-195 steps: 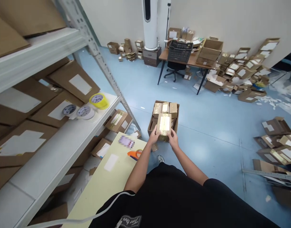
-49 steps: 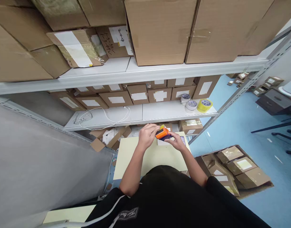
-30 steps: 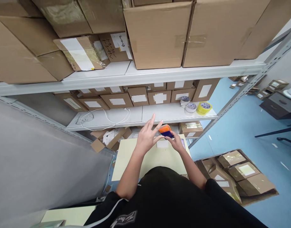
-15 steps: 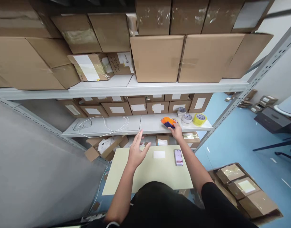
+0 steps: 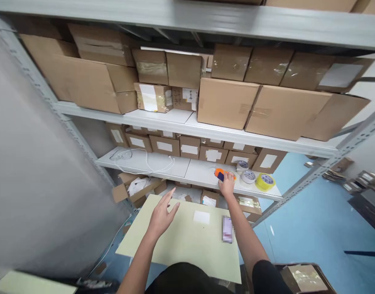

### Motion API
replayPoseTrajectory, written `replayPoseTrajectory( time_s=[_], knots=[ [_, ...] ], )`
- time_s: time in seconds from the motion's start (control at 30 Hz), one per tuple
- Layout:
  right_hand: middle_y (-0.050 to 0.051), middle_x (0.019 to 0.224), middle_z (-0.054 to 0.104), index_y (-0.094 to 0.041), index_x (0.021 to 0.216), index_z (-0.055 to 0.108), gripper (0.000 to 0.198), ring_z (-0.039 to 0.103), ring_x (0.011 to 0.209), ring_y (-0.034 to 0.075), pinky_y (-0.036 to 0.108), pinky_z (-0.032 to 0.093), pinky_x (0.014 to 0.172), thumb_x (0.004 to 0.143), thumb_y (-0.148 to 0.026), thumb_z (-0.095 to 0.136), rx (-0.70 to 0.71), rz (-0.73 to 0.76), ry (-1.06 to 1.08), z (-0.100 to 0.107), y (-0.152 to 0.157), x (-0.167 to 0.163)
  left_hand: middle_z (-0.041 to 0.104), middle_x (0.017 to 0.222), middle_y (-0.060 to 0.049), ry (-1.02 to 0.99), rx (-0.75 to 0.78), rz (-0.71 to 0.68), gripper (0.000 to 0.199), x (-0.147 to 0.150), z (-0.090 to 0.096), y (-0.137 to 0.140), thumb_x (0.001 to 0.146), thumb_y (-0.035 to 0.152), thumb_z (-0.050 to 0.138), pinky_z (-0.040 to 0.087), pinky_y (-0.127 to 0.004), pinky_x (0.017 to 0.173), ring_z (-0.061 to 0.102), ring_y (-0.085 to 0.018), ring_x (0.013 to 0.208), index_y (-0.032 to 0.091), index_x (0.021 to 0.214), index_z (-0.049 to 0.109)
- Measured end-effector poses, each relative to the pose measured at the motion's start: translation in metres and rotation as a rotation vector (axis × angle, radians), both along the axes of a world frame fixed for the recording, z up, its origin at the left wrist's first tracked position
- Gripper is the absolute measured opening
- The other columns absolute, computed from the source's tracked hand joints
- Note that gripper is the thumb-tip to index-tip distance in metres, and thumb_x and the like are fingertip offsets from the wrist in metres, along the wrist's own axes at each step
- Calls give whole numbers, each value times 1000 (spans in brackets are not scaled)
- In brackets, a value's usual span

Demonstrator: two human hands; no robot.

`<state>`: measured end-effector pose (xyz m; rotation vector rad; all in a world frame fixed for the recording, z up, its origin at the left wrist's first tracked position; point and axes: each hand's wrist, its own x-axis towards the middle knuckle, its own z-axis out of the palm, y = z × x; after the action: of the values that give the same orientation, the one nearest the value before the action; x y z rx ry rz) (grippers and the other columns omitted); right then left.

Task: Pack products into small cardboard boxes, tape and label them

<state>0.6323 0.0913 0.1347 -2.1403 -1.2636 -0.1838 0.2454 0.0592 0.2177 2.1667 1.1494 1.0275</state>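
Note:
My right hand (image 5: 227, 185) reaches to the middle shelf, its fingers closed on an orange and dark blue tape dispenser (image 5: 219, 174). The fingers cover part of the dispenser, which is at the shelf surface. Over the pale yellow board (image 5: 181, 245), my left hand (image 5: 160, 216) hangs with fingers stretched and thumb apart, holding nothing. A white paper slip (image 5: 201, 217) lies on the board between my hands. Near my right forearm lies a phone (image 5: 227, 229), its screen blurred.
White tape rolls (image 5: 248, 176) and a yellow tape roll (image 5: 265, 181) sit right of the dispenser. A white cable (image 5: 150, 167) trails along the shelf (image 5: 202, 169). Cardboard boxes (image 5: 227, 104) fill the shelf above. Below, an open carton (image 5: 138, 188) sticks out at left.
My view has tilted and shifted. The tape dispenser, tilted in my right hand before, now lies lower and flatter at the shelf. My left hand has moved left and stays open.

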Motion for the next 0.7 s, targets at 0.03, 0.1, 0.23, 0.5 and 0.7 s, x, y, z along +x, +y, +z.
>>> replayPoseTrajectory(
  time_s=[0.03,0.1,0.23,0.5,0.7],
  knots=[
    [21,137,62,-14,143,58,59,49,132,38,56,39,113,86,-30,61,72,78,17,-3,-6,-6,61,150,-9,9,-6,18,58,-5,-6,-1,101,47,56,66,-37,86,69,-26,122,32,157,48],
    [20,138,61,-15,143,58,58,50,133,37,57,40,115,90,-37,58,177,219,71,-11,-20,-19,61,150,-10,39,-31,52,57,-16,-18,-5,101,46,56,65,-38,90,67,-26,127,31,156,50],
    [21,146,58,-16,144,59,63,49,140,36,59,38,120,92,-52,58,210,320,229,-29,-49,-42,61,150,-10,135,-94,127,55,-41,-47,-24,102,44,53,63,-41,97,60,-26,136,27,153,52],
    [18,156,53,-22,148,58,67,47,147,35,58,47,113,94,-61,60,-22,565,558,-77,-73,-110,60,151,-13,326,-236,258,50,-72,-81,-81,102,38,55,44,-48,122,55,-27,143,23,150,57],
    [18,155,54,-23,151,55,69,55,139,35,56,54,105,95,-62,59,-129,781,684,-91,-68,-194,50,160,-14,403,-293,404,53,-104,-80,-112,99,36,61,43,-49,122,50,-31,147,22,151,56]
  ],
)
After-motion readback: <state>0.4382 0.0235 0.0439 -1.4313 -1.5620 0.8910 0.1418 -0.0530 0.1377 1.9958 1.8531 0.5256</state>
